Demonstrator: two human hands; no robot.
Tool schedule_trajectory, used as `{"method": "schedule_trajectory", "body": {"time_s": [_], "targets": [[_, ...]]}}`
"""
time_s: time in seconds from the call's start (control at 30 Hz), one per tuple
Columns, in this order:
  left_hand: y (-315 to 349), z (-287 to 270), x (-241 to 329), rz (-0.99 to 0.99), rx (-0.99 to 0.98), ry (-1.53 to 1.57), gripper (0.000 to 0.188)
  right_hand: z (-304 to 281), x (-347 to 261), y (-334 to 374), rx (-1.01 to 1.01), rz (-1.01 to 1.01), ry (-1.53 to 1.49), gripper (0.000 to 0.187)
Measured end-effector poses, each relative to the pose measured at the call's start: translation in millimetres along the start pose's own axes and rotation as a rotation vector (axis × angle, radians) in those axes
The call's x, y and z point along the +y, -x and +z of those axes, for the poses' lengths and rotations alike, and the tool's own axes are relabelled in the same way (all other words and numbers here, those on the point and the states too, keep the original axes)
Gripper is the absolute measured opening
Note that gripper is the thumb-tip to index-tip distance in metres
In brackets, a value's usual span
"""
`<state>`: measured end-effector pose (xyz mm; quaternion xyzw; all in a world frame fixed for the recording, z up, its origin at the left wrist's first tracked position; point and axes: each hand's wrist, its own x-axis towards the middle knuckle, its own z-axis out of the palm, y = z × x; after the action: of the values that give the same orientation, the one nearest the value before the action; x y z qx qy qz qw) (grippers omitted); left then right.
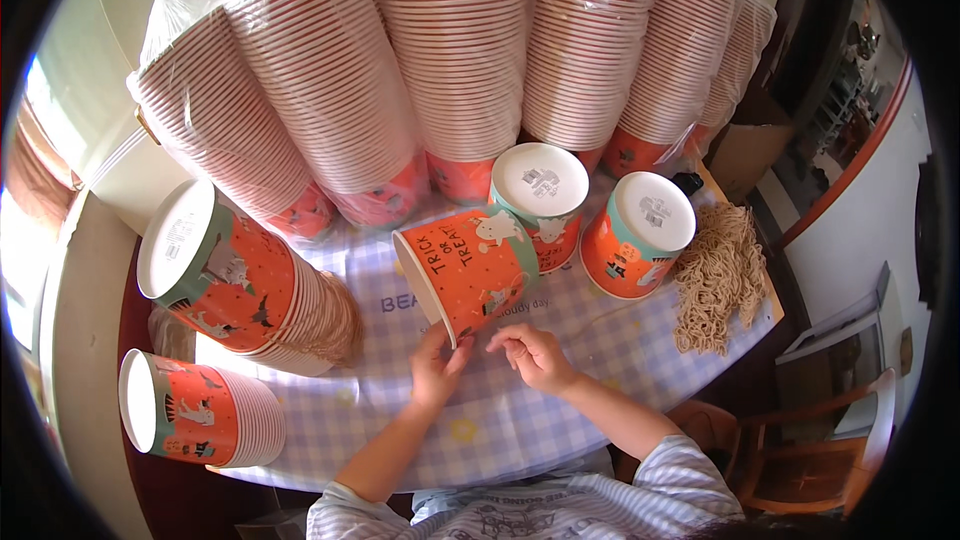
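Observation:
An orange paper bucket [468,270] with a green band and ghost drawings lies tilted above the table's middle, its open end toward the left. My left hand [438,368] grips its rim at the lower edge, thumb and fingers closed on the wall. Just right of that rim is my right hand [535,355], apart from the bucket, its fingers curled together; whether something thin sits between them is too small to tell. Behind stands an upside-down bucket [540,182], and another upside-down bucket [637,235] is to its right.
A heap of tan cords [722,285] lies at the table's right edge. Nested buckets [235,275] with tan cords [335,325] lean at left, above a smaller nested stack [205,410]. Tall plastic-wrapped bucket stacks [455,50] line the back. A checked cloth [390,440] covers the table.

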<state>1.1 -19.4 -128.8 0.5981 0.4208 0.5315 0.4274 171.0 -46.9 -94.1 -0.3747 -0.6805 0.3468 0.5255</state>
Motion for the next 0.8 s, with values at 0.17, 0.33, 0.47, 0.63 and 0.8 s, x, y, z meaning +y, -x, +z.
{"method": "schedule_trajectory", "body": {"time_s": [0.17, 0.33, 0.47, 0.63, 0.8], "targets": [[-2.9, -2.6, -9.6, 0.111, -0.030, -0.085, 0.029, 2.6, -2.5, 2.2, -0.054, 0.163, -0.239, 0.019], [0.0, 2.9, -4.2, 0.193, -0.051, -0.048, 0.031, 4.8, 4.8, 5.1, -0.065, 0.124, -0.203, 0.013], [3.0, 2.2, 0.4, 0.164, -0.069, -0.023, 0.026, 7.1, 6.4, 7.1, -0.038, 0.136, -0.368, 0.008], [3.4, 3.3, 4.2, 0.173, -0.074, -0.047, 0.023, 7.5, 5.3, 4.3, 0.003, 0.145, -0.277, 0.008], [3.5, 2.4, 3.9, 0.170, -0.081, -0.012, 0.021, 7.5, 3.1, 3.5, -0.008, 0.231, -0.278, 0.007]]}}
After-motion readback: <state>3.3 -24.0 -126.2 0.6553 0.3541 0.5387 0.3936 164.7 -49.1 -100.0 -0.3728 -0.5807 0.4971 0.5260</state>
